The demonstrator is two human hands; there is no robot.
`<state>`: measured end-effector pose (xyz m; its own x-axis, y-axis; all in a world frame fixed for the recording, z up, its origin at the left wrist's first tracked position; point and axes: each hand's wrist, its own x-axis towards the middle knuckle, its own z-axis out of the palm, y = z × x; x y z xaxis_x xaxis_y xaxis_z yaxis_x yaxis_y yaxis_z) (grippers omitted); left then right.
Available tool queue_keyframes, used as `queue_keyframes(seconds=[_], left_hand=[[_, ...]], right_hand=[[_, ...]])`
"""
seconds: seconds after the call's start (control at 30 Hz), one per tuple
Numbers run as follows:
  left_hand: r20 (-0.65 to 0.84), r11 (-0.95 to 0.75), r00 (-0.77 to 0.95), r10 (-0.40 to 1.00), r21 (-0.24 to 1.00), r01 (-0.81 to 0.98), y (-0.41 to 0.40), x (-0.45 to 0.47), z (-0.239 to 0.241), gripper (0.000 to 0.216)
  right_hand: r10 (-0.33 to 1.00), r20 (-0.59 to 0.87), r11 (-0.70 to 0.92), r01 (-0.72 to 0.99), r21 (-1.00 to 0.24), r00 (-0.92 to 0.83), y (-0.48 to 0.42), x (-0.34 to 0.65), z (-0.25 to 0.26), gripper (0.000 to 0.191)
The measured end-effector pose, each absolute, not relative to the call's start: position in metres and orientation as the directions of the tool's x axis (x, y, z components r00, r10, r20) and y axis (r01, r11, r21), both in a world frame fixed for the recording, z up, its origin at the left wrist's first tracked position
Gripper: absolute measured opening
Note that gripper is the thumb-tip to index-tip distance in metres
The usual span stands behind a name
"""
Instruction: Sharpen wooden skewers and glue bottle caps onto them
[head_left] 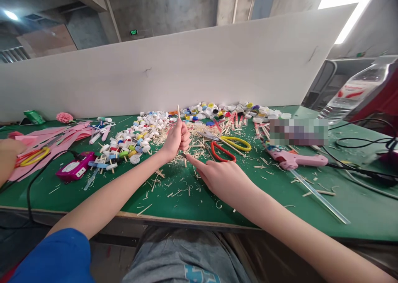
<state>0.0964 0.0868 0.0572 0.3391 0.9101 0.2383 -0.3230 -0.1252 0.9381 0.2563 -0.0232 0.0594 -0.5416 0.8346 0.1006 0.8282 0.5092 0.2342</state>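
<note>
My left hand point(178, 140) is closed around a thin wooden stick point(178, 110), held almost upright. The stick's lower end shows below the fist, over the green tabletop. Closed with its index finger stretched forward, my right hand point(222, 177) grips a small knife point(183, 155); only a dark bit of blade shows at the fingertip, touching or very near the stick. Pale wood shavings point(174, 190) lie under and around both hands. Just beyond the right hand are scissors with a red and a yellow handle point(238, 143).
Bottle caps point(130, 144), some on short sticks, are heaped at left and back. A purple power block point(75, 167) is at left. A pink glue gun point(298, 160) with its glue stick and cables lies right, near a tilted water bottle point(357, 90). Another person's hand point(6, 158) is at far left.
</note>
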Motion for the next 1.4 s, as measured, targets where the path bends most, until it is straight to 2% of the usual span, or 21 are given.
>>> queue_keyframes(seconds=[0.13, 0.23, 0.4, 0.47, 0.57, 0.7, 0.9, 1.03, 1.23, 1.4], left_hand=[[0.229, -0.116, 0.322, 0.919, 0.935, -0.335, 0.088, 0.096, 0.057, 0.051], [0.229, -0.118, 0.320, 0.919, 0.937, -0.330, 0.087, 0.095, 0.057, 0.051], [0.248, -0.137, 0.330, 0.911, 0.936, -0.325, 0.084, 0.095, 0.058, 0.051], [0.250, -0.139, 0.328, 0.911, 0.935, -0.327, 0.084, 0.095, 0.058, 0.051], [0.251, -0.142, 0.325, 0.912, 0.935, -0.324, 0.083, 0.095, 0.058, 0.051], [0.256, -0.149, 0.328, 0.909, 0.936, -0.318, 0.081, 0.096, 0.060, 0.051], [0.253, -0.151, 0.326, 0.911, 0.940, -0.305, 0.079, 0.097, 0.061, 0.051], [0.259, -0.160, 0.316, 0.913, 0.938, -0.308, 0.079, 0.097, 0.060, 0.050], [0.264, -0.165, 0.305, 0.915, 0.935, -0.313, 0.078, 0.098, 0.062, 0.050], [0.283, -0.187, 0.359, 0.889, 0.942, -0.279, 0.072, 0.099, 0.064, 0.052]], right_hand=[[0.832, 0.114, 0.522, 0.836, 0.172, -0.543, -0.020, 0.257, 0.062, 0.056], [0.839, 0.109, 0.528, 0.846, 0.079, -0.534, -0.016, 0.263, 0.061, 0.054], [0.862, 0.128, 0.502, 0.861, -0.077, -0.491, -0.015, 0.277, 0.055, 0.061], [0.873, 0.135, 0.482, 0.871, -0.095, -0.468, -0.016, 0.281, 0.053, 0.054], [0.876, 0.132, 0.478, 0.872, -0.110, -0.463, -0.016, 0.283, 0.054, 0.033], [0.869, 0.192, 0.487, 0.856, -0.174, -0.456, -0.015, 0.284, 0.058, 0.026], [0.833, 0.319, 0.510, 0.851, -0.125, -0.453, -0.014, 0.286, 0.053, 0.034], [0.801, 0.339, 0.548, 0.832, -0.081, -0.494, -0.012, 0.284, 0.045, 0.041], [0.835, 0.296, 0.518, 0.843, -0.141, -0.464, -0.010, 0.278, 0.049, 0.041], [0.878, 0.153, 0.473, 0.869, -0.143, -0.453, -0.011, 0.273, 0.055, 0.038]])
